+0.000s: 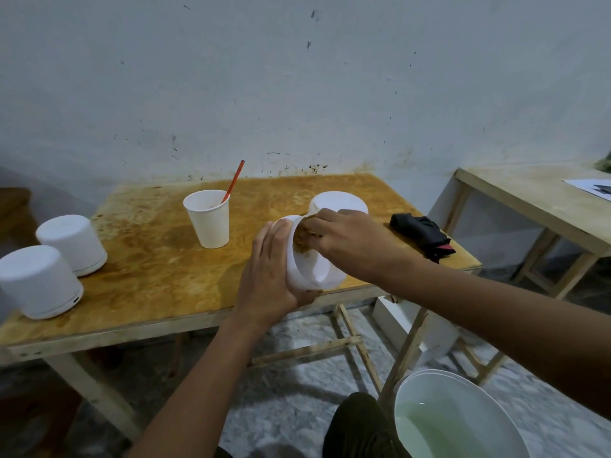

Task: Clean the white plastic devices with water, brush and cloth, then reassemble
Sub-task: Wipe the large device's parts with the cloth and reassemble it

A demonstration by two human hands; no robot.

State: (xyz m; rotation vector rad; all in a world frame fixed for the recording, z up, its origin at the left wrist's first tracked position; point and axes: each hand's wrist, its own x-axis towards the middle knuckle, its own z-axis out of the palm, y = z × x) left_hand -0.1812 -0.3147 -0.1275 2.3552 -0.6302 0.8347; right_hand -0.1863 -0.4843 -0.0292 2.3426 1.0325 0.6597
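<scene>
Count: four white plastic cylindrical devices. Hollow shell [314, 262] at wooden table's [148, 259] 5 o'clock edge, axis tilted, mouth facing viewer. Left hand [267, 272] grips its wall; right hand [350, 239] pinches brown-stained cloth [301, 241] inside. Second device [337, 201] at 12; two more [71, 242] [39, 280] at 9. One white paper cup [208, 219], one red-handled brush [235, 180].

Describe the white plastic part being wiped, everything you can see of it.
The white plastic part is a smooth, hollow cylinder, open at one end, held tilted above the table's near edge. The left hand grips its outer wall; the right hand presses a brownish cloth into its mouth.
</scene>
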